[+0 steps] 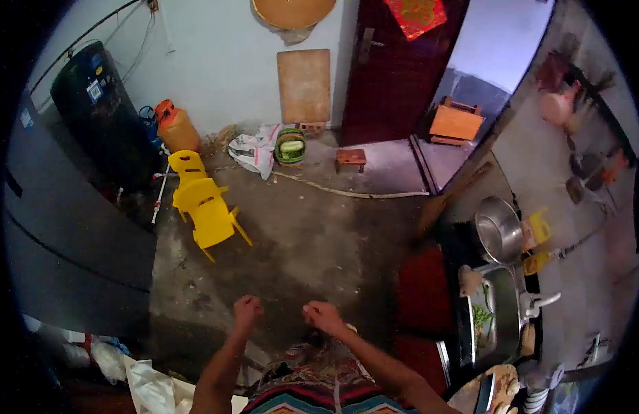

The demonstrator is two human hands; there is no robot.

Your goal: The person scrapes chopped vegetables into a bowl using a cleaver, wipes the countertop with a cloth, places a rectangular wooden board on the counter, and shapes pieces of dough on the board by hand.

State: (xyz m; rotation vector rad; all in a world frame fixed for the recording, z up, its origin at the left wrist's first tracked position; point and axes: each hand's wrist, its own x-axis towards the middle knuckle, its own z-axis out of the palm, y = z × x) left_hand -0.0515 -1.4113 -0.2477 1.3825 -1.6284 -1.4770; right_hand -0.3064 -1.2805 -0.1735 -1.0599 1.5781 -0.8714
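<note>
Landmark: yellow chair [212,219]. The orange cylinder [179,131] stands beyond the chair, just to its left. The left hand [248,312] is positioned nearer the wearer than the chair, to its right, fingers curled in; contents cannot be determined. The green basket [290,147] sits beyond the chair, to its right. Farther right of the chair, the right hand [324,316] is loosely clenched; contents likewise cannot be determined. The sink [504,303], holding leafy greens [481,317], is well right of the chair.
</note>
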